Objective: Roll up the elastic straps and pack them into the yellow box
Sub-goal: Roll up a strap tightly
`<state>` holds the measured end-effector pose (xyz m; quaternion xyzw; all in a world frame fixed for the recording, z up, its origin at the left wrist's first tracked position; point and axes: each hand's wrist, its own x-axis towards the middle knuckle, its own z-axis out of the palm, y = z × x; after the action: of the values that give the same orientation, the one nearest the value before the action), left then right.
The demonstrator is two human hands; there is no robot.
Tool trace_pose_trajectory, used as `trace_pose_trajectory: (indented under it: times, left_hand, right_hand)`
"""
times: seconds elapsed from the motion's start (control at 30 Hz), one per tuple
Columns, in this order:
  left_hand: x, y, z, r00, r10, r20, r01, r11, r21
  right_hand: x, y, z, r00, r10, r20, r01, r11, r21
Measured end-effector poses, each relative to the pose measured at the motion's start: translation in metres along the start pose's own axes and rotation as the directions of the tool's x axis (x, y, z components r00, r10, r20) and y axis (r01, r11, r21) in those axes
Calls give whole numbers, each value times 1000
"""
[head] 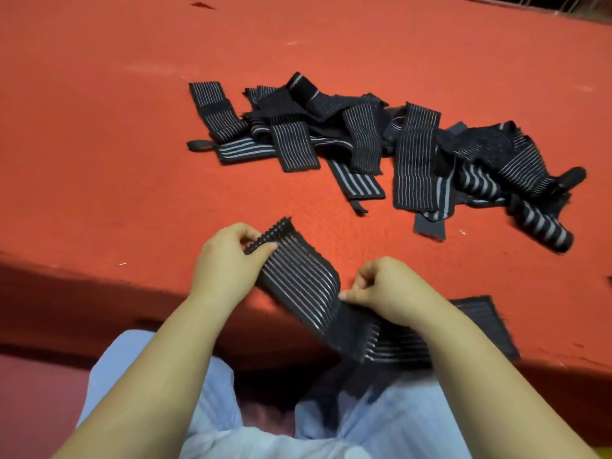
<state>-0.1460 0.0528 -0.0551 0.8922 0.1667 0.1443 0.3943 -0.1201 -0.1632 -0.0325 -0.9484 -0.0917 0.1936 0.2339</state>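
A black elastic strap with thin grey stripes (303, 279) stretches between my two hands at the near edge of the red surface. My left hand (228, 260) pinches its far end, where the frayed edge curls up. My right hand (387, 289) grips the strap further along, and the rest of it runs under my right wrist and drapes over the edge toward my lap. A pile of several loose black striped straps (381, 147) lies beyond my hands. The yellow box is not in view.
The red felt-covered surface (116, 144) spreads wide to the left and far side. A rolled striped strap (543, 226) lies at the pile's right end. My light blue trousers (205, 409) sit below the surface's front edge.
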Motion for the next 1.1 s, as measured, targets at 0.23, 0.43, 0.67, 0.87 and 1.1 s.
trace_pose_trajectory:
  times: [0.23, 0.43, 0.67, 0.87, 1.1]
  left_hand:
    - [-3, 40, 24, 934, 75, 348, 150, 804, -575]
    - [-7, 49, 33, 840, 195, 506, 159, 804, -573]
    - [-8, 31, 37, 839, 138, 526, 199, 822, -534]
    - [-13, 25, 42, 907, 148, 395, 120, 807, -578]
    - [-10, 25, 41, 896, 144, 421, 214, 690, -691]
  right_hand:
    - [-20, 5, 4, 992, -119, -36, 123, 911, 394]
    - [-13, -5, 3, 967, -97, -234, 238, 669, 704]
    - [11, -11, 20, 946, -95, -311, 265, 778, 569]
    - [13, -7, 30, 943, -90, -321, 289, 698, 655]
    - [11, -4, 28, 943, -75, -324, 300, 614, 730]
